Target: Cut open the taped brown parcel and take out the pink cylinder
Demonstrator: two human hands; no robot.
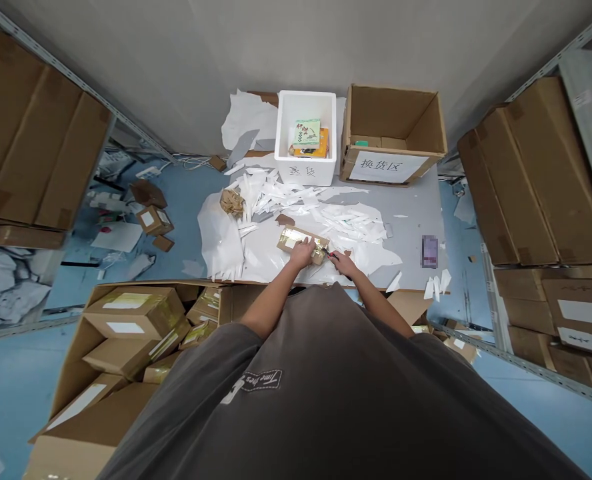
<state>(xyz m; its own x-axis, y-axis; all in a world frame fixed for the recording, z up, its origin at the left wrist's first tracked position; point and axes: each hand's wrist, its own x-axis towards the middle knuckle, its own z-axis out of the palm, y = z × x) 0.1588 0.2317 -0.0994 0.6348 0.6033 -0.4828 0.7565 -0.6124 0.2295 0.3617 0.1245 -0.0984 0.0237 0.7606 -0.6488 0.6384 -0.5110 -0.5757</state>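
Observation:
A small cardboard box (287, 239) wrapped in yellowish tape lies tilted on the table, near its front edge. My left hand (303, 253) holds this box down, its fingers bent over the top. Closed round the handle of a red and black box cutter (331, 255) is my right hand (345, 264). The cutter's tip meets the right end of the box, where the tape looks shiny and loose; the blade is too small to make out. White paper scraps (353, 223) lie behind and around the box.
At the table's back stand a white bin (306, 172) with colourful packets and an open carton (353, 140) with a handwritten label. Crumpled brown paper (231, 202) lies left, a blurred phone-like object (430, 252) right. A large carton (69, 373) of parcels stands front left; shelves flank both sides.

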